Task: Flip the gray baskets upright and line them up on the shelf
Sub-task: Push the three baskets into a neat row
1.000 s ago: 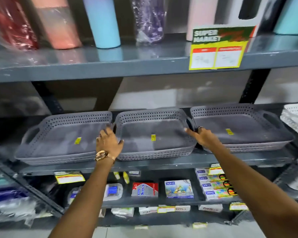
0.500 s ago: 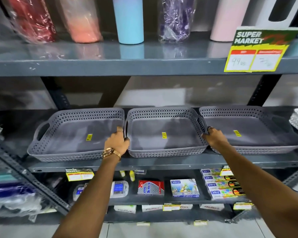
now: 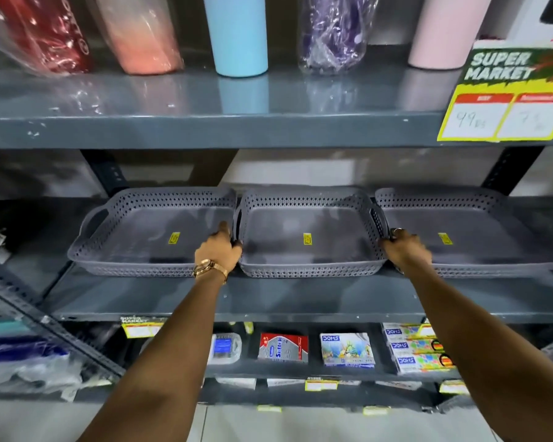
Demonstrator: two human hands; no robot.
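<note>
Head view showed the left hand (image 3: pixel 218 247) and right hand (image 3: pixel 404 248), each grip pinching a side handle of the middle basket (image 3: pixel 310 232), upright on the shelf (image 3: pixel 300 298). Uneven pushing could have skewed it against its neighbours.

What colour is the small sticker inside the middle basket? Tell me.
Yellow, with dark print too small to read. The sticker shows in the head view, on the middle basket's floor.
</note>
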